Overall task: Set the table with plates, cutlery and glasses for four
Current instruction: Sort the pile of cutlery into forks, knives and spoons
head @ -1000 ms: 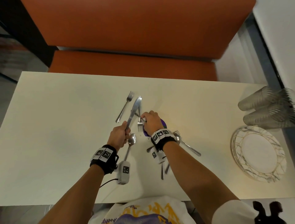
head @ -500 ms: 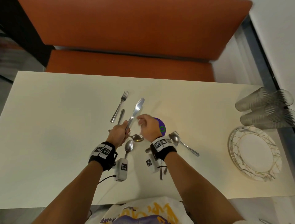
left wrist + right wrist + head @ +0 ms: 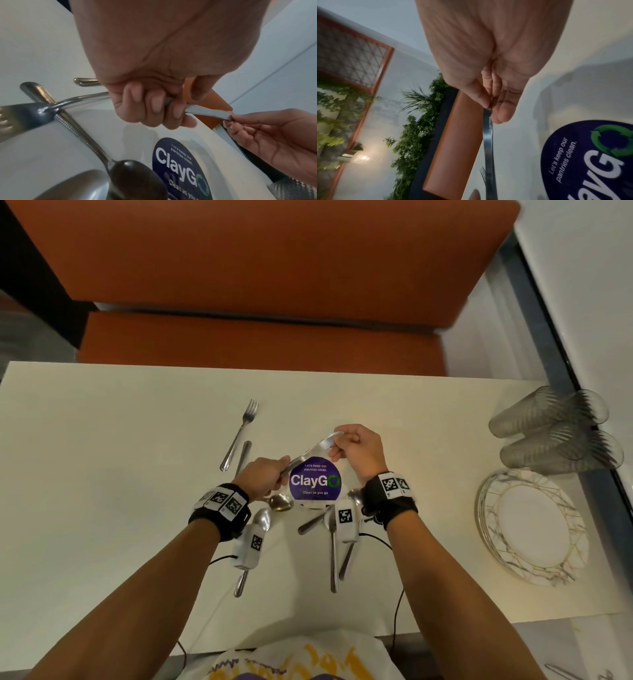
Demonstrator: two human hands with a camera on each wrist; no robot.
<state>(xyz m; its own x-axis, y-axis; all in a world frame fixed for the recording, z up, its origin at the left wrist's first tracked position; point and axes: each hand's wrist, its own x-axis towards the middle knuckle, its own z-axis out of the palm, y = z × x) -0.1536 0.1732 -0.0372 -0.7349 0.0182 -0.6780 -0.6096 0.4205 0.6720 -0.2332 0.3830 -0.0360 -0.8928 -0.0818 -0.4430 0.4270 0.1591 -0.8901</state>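
Both hands are on one knife [image 3: 310, 447], held in the air at frame centre of the head view. Starting from the left: the left hand [image 3: 261, 477] has its fingers curled round the handle end, low and left. The left wrist view shows those fingers [image 3: 155, 104] wrapped tight round the metal. Follow the blade up and to the right and you reach the right hand [image 3: 359, 447], thumb and fingertips pinching the tip, the other fingers loosely fanned. So the long axis runs on a diagonal, handle lower left, tip upper right, crossing just above the round purple ClayGo sticker [image 3: 315, 482] on the table [image 3: 102, 474].

That diagonal is what the next move turns on, by my reading. The left hand has the fuller hold, the right only a fingertip pinch. A handover looks likely, though which hand keeps the knife I cannot say.

Left of the hands, a fork [image 3: 239, 433] lies flat, tines toward the top of the frame, a second handle [image 3: 242, 455] just beside it. Lower centre, loose spoons [image 3: 262, 520] and more cutlery [image 3: 334, 549] lie under the wrists. Far right, a stack of plates [image 3: 489, 529] sits near the frame edge with tipped glasses [image 3: 548, 429] above it. No place is laid yet, so the job is early.
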